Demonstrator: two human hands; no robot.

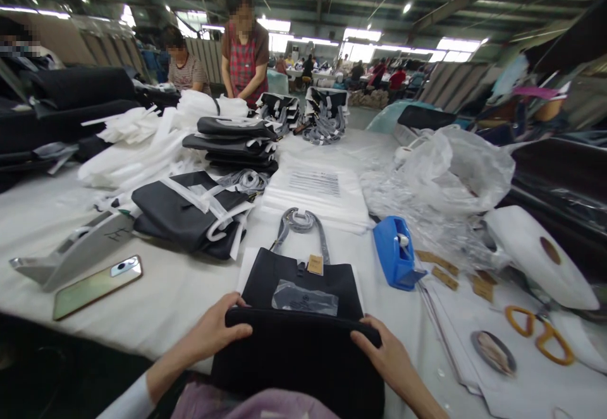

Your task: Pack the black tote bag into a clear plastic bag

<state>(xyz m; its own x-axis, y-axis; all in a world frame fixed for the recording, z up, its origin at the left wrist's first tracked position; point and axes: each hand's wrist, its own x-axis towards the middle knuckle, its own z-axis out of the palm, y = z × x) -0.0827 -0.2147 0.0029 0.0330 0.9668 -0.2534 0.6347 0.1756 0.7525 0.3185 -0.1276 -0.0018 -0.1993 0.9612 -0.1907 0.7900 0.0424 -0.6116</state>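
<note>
Right in front of me lies a black handbag [256, 280] with a brown tag [315, 264] and a clear plastic-wrapped patch [303, 299]. Its wrapped grey straps [300, 220] loop away from me. A black panel [298, 356] stands raised at the near side; whether it belongs to the handbag I cannot tell. My left hand [222, 325] grips the panel's upper left corner, thumb on the near face. At the upper right corner my right hand [384, 346] pinches the same panel the same way. The fingertips behind it are hidden.
Left are a phone [97, 287], a grey tape dispenser [76, 248] and a black bag [190, 210]. Printed plastic sleeves [315, 185] lie ahead. Right are a blue tape dispenser [396, 251], orange-handled scissors [540, 333] and crumpled plastic [455, 172]. A co-worker [244, 52] stands across the table.
</note>
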